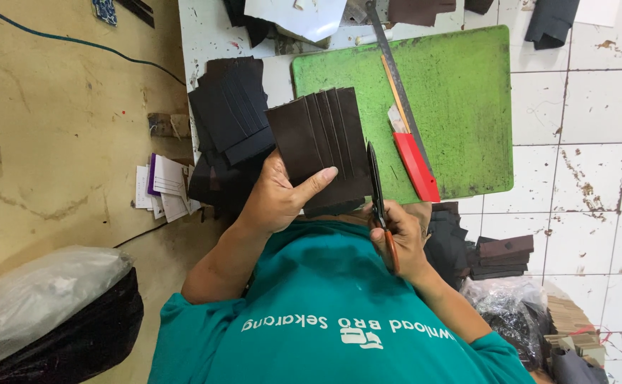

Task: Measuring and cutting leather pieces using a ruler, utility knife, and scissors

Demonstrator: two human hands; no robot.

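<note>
Dark brown leather strips (323, 146), fanned out like a hand of cards, are the biggest thing in the person's grasp; they sit just above the chest, over the near left corner of the green cutting mat (460, 99) that covers much of the white bench (208, 35). That mat is scuffed and pale in patches, and on it lie a long metal ruler (396, 78) running away at a slant, a thin wooden stick (394, 89) beside it, and a red-handled utility knife (416, 165) near the front edge. To the left of the fan, a larger heap of black cut pieces (231, 114) spills over the bench edge, with some white paper cards (163, 186) tucked lower down against the yellowish wall or floor surface. Off to the right, on the white tiled floor (588, 142), stand stacks of dark brown pieces (503, 256) and a crumpled plastic bag (506, 302). A bag in clear and black plastic (48, 306) sits at the lower left. The left hand (275, 199) grips the fan from below, fingers behind and the thumb pressed flat across the front. The right hand (403, 238) is closed through the orange handles of a pair of scissors (376, 188), whose dark blades point up along the right edge of the strips, close together as far as I can see.
</note>
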